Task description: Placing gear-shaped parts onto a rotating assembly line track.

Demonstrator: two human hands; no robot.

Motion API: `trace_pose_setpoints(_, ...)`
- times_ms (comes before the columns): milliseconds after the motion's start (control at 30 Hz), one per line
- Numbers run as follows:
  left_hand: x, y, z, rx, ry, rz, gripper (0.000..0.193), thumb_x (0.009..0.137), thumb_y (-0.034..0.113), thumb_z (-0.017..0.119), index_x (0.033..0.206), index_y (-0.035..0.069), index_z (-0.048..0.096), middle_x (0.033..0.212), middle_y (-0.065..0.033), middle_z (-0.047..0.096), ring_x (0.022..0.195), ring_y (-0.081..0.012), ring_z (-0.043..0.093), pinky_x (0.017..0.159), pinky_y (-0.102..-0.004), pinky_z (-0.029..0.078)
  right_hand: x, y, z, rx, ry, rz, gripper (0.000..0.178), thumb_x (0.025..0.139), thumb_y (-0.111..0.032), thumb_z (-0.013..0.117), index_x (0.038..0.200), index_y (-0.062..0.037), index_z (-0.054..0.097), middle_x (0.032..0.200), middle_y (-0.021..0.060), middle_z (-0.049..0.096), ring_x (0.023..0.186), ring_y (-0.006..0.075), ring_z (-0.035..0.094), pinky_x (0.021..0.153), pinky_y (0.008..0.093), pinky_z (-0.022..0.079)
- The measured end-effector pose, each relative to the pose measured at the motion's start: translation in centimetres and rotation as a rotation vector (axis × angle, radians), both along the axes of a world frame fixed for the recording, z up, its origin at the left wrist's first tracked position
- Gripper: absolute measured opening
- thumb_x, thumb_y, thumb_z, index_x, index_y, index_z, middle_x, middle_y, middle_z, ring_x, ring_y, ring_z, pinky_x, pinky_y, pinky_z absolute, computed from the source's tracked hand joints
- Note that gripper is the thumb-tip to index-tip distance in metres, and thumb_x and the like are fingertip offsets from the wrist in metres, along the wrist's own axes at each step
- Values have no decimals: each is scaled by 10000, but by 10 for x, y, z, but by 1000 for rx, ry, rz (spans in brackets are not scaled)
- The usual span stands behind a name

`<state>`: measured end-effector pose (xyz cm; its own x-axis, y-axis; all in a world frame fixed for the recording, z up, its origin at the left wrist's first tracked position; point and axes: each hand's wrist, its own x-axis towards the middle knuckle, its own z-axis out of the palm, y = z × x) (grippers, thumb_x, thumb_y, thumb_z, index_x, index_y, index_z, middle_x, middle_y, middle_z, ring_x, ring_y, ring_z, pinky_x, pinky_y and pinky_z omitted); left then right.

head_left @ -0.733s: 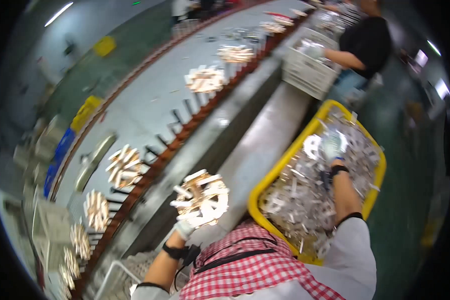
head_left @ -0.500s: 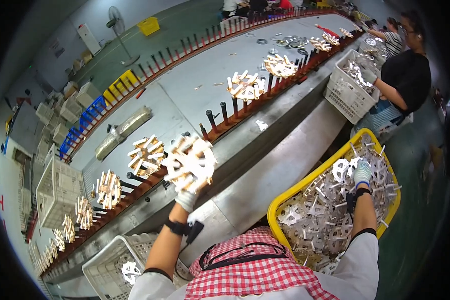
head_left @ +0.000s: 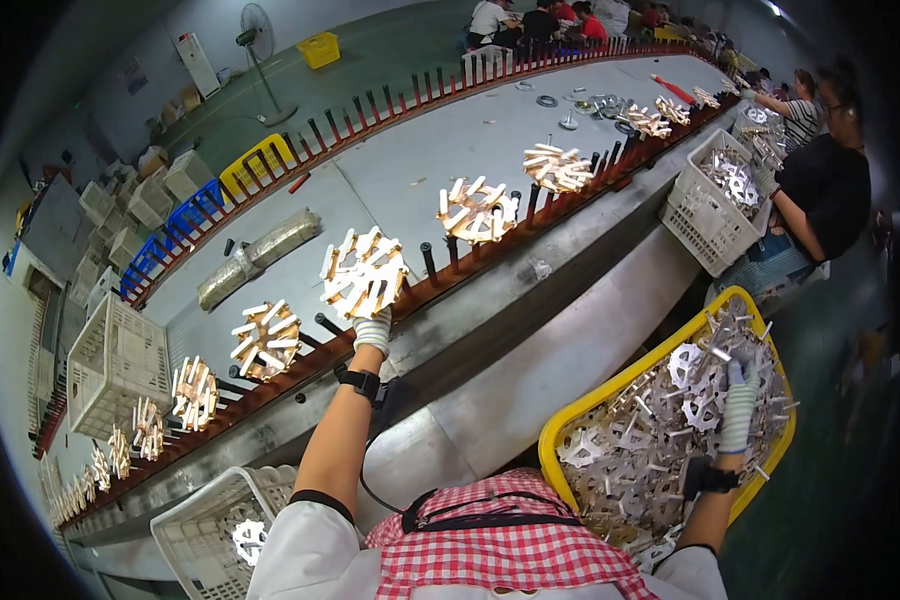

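Metal, star-shaped, spoked: a stack of flat plates (head_left: pixel 363 272) sits at the near rail of the long grey conveyor table (head_left: pixel 440 160), and the gloved left hand (head_left: pixel 372 331) clasps its lower edge from below, fingers closed on the stack. Dark upright pegs (head_left: pixel 428 262) line the brown rail (head_left: pixel 470 270) just beside the stack, with gaps between them. Similar stacks stand along the same rail: one (head_left: pixel 266 338) to the left, another (head_left: pixel 475 210) to the right, well apart from each other.

Gloved right hand (head_left: pixel 738 405) lies in the yellow crate (head_left: pixel 610 385) on the loose heap of silver plates (head_left: pixel 640 440); fingers rest among them, but whether they pinch one cannot be told. Crate rim sits close to the person's right side.

Between rail and crate runs a bare steel trough (head_left: pixel 570 340), open along its length. White mesh basket (head_left: pixel 185 510) stands low on the left, near the left elbow. Another white basket (head_left: pixel 715 205) stands farther along, a co-worker in a dark top (head_left: pixel 820 190) just beside it. Table's far half is mostly bare, with a wrapped bundle (head_left: pixel 258 258) lying on it.
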<state>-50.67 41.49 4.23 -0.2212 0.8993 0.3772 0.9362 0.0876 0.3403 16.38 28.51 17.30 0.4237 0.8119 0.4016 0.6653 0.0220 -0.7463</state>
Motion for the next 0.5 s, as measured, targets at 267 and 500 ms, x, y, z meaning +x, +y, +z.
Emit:
trace_pose_setpoints(267, -24, -33, -16, -118, 117, 169, 365, 859, 243, 476, 1208, 166, 552, 1225, -90, 568, 1101, -313, 538, 940, -443, 427, -185, -33, -21, -118, 1772, 436, 466, 833, -228, 620, 1226, -29, 465, 1173, 125, 551, 1016, 217, 567, 812, 355, 526)
trace_pose_setpoints(500, 60, -129, 46, 290, -976, -55, 419, 865, 116, 583, 1246, -4, 457, 1187, -145, 542, 1088, -230, 519, 956, -324, 397, -293, -25, 54, -436, 1576, 924, 413, 872, -294, 546, 1273, -215, 485, 1208, 3, 558, 1024, 199, 576, 958, 401, 418)
